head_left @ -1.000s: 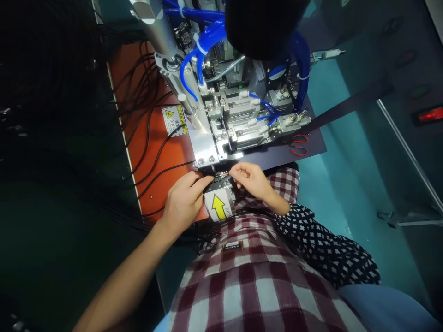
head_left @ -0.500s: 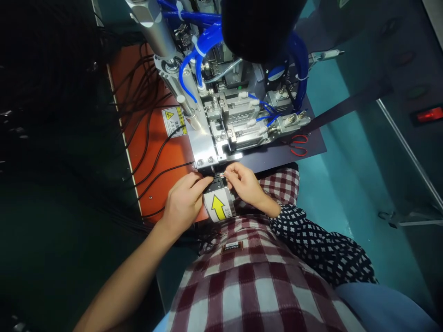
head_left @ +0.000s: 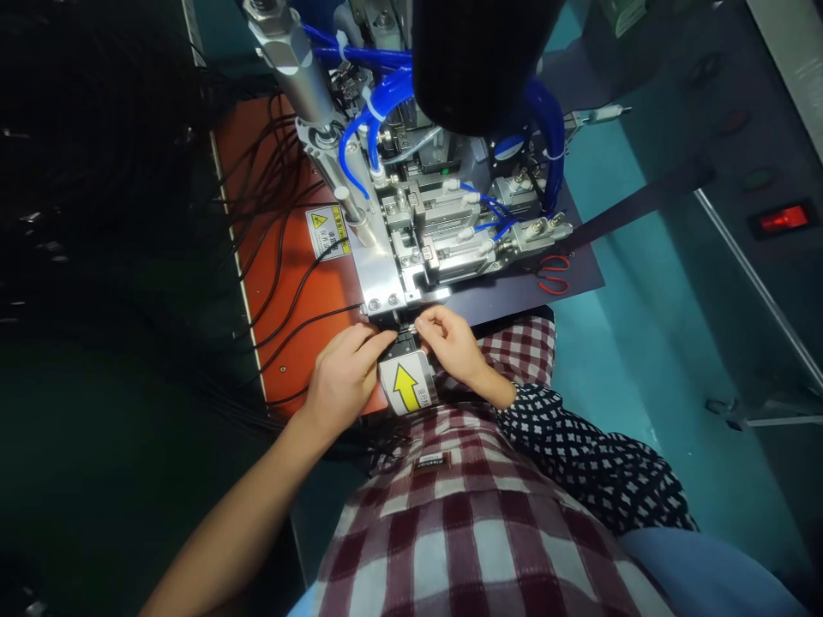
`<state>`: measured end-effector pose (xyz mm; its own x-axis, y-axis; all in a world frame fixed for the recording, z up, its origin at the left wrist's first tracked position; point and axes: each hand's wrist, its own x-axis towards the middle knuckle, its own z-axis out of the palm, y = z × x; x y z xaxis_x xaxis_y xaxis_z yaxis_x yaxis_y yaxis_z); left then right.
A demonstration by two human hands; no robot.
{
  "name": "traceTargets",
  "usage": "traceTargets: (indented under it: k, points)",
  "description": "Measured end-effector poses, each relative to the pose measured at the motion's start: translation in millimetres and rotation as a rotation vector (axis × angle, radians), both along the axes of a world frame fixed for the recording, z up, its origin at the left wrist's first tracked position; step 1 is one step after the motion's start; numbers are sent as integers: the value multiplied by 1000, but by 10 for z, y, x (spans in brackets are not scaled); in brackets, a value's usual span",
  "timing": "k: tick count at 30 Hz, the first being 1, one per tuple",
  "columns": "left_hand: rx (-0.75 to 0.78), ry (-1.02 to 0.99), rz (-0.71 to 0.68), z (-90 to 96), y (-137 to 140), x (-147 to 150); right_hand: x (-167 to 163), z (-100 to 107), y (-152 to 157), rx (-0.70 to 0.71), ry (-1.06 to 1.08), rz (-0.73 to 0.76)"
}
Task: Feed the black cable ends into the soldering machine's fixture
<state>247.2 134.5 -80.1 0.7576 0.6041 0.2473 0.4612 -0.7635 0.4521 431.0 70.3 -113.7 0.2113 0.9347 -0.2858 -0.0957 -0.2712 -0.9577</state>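
Observation:
Both hands meet at a small black fixture point(head_left: 399, 347) at the front of a metal machine point(head_left: 386, 274). My left hand point(head_left: 344, 368) comes in from the left, its fingers bent and the thumb tip pressed at the fixture's edge. From the right, my right hand point(head_left: 450, 343) pinches at a tiny shiny piece point(head_left: 407, 328) on the fixture, too small to name. Whatever lies under the left fingertips is hidden. Just below the fingers is a white label with a yellow arrow point(head_left: 405, 387).
Black cables point(head_left: 276, 248) run across the orange base plate point(head_left: 309, 300) on the left. Blue air tubes point(head_left: 389, 86) arch over the machine. Red-handled scissors point(head_left: 554, 274) lie on the dark plate to the right. A black cylinder point(head_left: 485, 64) hangs at the top. A red switch point(head_left: 783, 219) glows far right.
The view has shifted slightly, so the machine sits a little lower. Both hands hold nearly the same place at the fixture.

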Motion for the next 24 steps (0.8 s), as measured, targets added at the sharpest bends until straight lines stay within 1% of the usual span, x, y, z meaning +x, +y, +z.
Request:
traceTargets:
  k: [4, 9, 11, 14, 18, 20, 24]
  points:
    - [-11, -1, -5, 6, 3, 0, -22, 21, 13, 9, 29, 12]
    - [-14, -1, 2, -2, 6, 3, -35, 36, 3, 10, -67, 0]
    - [-4, 7, -6, -10, 10, 5, -38, 36, 10, -3, -59, -15]
    - [54, 41, -17, 5, 3, 14, -26, 23, 25, -46, 39, -21]
    - [210, 148, 49, 87, -55, 38, 21, 5, 18, -59, 143, 28]
    - [250, 210, 55, 119, -96, 44, 38, 1, 6, -52, 169, 33]
    - [177, 237, 0, 105, -145, 42, 41, 3, -10, -28, 150, 40]
